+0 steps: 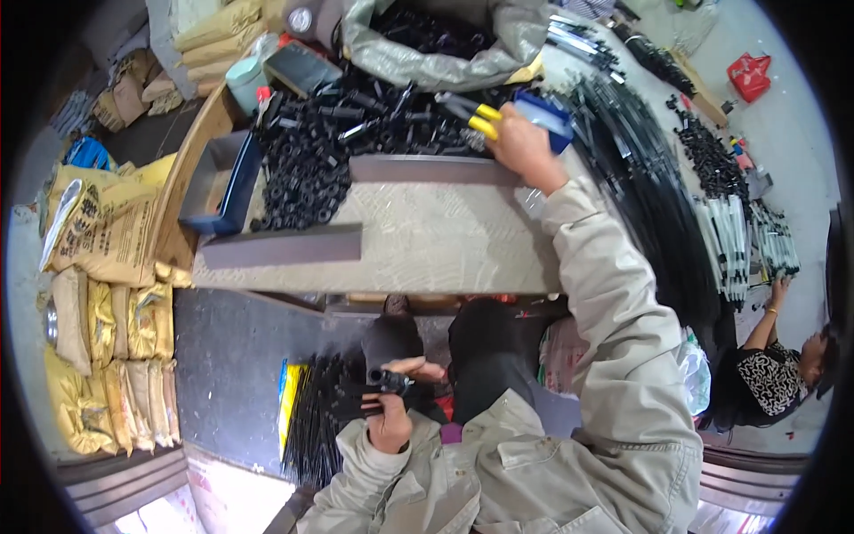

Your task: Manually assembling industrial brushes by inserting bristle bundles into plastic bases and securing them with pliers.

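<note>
While left fingers (pixel 402 369) pinch black rods (pixel 351 405) and right fingers (pixel 500 133) grip yellow-handled pliers (pixel 470 114), the loosely held rods could slip floorward

The person's right hand (pixel 520 147) stretches out across the workbench (pixel 418 240), closed around yellow-handled pliers (pixel 471 114) at the edge of a heap of small black parts (pixel 329 147). The left hand (pixel 391 414) sits low by the lap, gripping a black tube (pixel 378 381). A blue bin (pixel 227 182) stands at the bench's left end, and tan sacks (pixel 107 231) are piled beside it. Another person (pixel 778 365) crouches at the right among bundles of black rods (pixel 658 205).
</note>
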Tool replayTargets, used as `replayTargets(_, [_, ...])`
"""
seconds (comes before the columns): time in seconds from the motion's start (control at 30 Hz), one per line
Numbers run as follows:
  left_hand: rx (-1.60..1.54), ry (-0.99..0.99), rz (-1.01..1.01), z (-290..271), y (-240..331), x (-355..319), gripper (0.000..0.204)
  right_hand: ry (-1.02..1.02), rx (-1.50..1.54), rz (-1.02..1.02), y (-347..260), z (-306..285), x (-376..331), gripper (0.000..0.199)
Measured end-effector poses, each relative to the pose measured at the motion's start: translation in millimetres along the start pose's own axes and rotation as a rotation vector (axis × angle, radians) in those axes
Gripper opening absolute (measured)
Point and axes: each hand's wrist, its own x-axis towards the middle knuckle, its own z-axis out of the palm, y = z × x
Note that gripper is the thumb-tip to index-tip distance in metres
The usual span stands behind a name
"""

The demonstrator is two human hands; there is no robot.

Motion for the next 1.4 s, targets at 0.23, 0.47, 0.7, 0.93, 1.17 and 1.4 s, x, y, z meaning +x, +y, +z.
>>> replayTargets(0.23, [0.045, 0.104, -0.022, 2.7, 0.4, 4.5, 0.056, -0.034, 0.065, 0.000, -9.1, -2.8, 0.7, 0.024])
replayTargets(0.47, [0.057, 0.112, -0.001, -0.3, -0.4, 3.0, 0.056, -0.035, 0.108, 0.012, -6.5, -4.6, 0.7, 0.021])
replayTargets(0.7, [0.058, 0.118, -0.032, 4.8, 2.9, 1.8, 0.057, -0.095, 0.149, 0.082, -15.5, -6.5, -1.5, 0.021])
replayTargets(0.93, [0.072, 0.155, -0.018, 3.8, 6.1, -0.7, 0.057, -0.025, 0.108, 0.037, -0.3, -13.1, -4.2, 0.021])
replayTargets(1.17, [0.045, 0.147, -0.020, 6.8, 3.6, 4.4, 0.057, -0.117, 0.100, 0.075, 7.4, -8.7, -6.9, 0.020])
replayTargets(1.4, [0.032, 0.137, -0.026, 5.6, 0.3, 8.7, 0.058, 0.006, 0.174, 0.073, 4.2, -8.1, -5.2, 0.016])
